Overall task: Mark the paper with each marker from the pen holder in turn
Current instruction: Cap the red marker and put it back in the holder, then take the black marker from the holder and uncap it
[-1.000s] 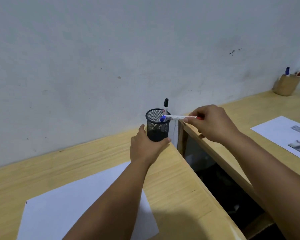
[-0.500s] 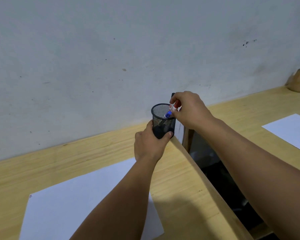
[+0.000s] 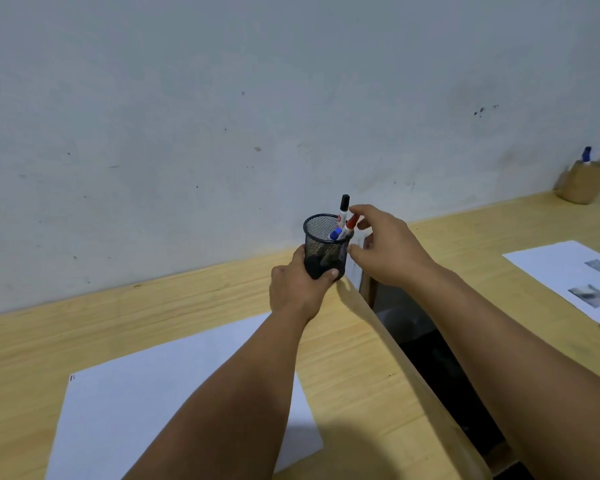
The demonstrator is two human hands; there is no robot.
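The black mesh pen holder [image 3: 326, 242] stands at the far right corner of your counter [image 3: 201, 306], close to the wall [image 3: 222, 98]; three markers show in it: a black-capped one [image 3: 343, 207] upright and tallest, a red-capped one [image 3: 351, 221] leaning right, a blue-capped one [image 3: 335, 233] lowest at the rim; their barrels are hard to make out through the mesh. Your left hand [image 3: 297, 289] is wrapped around the holder's lower half and hides its base; your right hand [image 3: 383, 245] hovers just right of the rim with fingers spread and grasping nothing, the forefinger near the red cap; whether it touches you cannot tell. The paper [image 3: 160, 403] lies near you on the left, partly covered by your left forearm, its near edge cut off; a small red mark [image 3: 72, 377] sits at its far left corner. The counter's right edge drops into a dark gap [image 3: 430, 358] just beside the holder; across it a second counter [image 3: 499, 244] carries a printed sheet [image 3: 568, 271] and a tan cup [image 3: 584, 183] of blurred pens.
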